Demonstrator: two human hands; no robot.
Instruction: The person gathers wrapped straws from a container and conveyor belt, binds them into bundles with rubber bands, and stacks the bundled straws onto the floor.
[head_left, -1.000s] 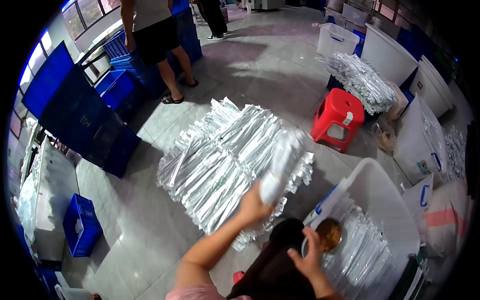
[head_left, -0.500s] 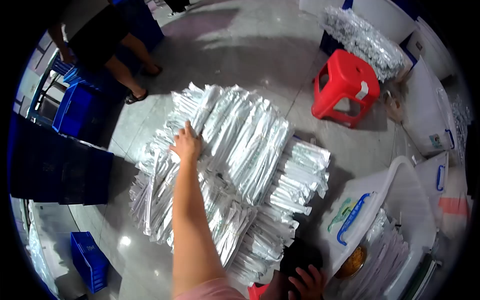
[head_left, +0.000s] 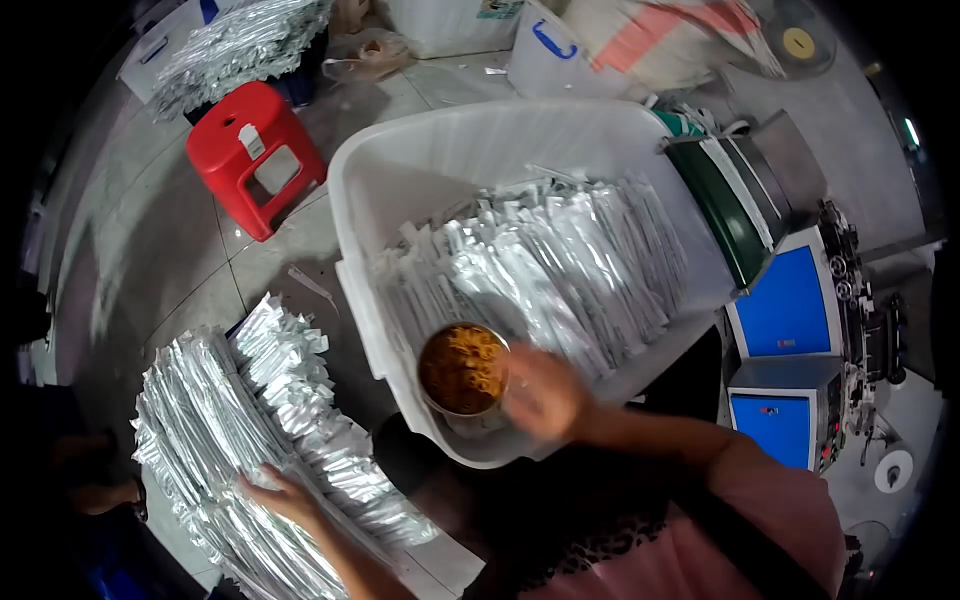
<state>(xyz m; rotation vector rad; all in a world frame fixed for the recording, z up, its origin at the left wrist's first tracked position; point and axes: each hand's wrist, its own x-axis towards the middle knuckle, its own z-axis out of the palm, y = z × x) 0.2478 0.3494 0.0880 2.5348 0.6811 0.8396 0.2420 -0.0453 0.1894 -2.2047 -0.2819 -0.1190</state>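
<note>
My left hand [head_left: 283, 497] rests on a pile of long, thin silver foil packets [head_left: 205, 410] on the floor, its fingers apart. Beside the rim of a round metal bowl [head_left: 425, 392] is my right hand [head_left: 543, 395], smeared by motion, so its fingers cannot be made out. Small orange-yellow loops that look like rubber bands [head_left: 470, 360] fill the bowl. It sits at the near left corner inside a large white plastic tub [head_left: 365, 200]. More silver foil packets [head_left: 550, 270] lie side by side in rows within that tub, just beyond my right hand.
A red plastic stool [head_left: 235, 130] stands left of the tub, with a heap of silver packets [head_left: 240, 50] behind it. A machine with a dark green belt [head_left: 715, 205] and blue panels [head_left: 787, 305] is at the right. White sacks [head_left: 650, 40] lie at the back.
The view has swung right toward the tub. My right hand has risen from the lower edge to beside the bowl. My left hand still touches the floor pile, at a different spot.
</note>
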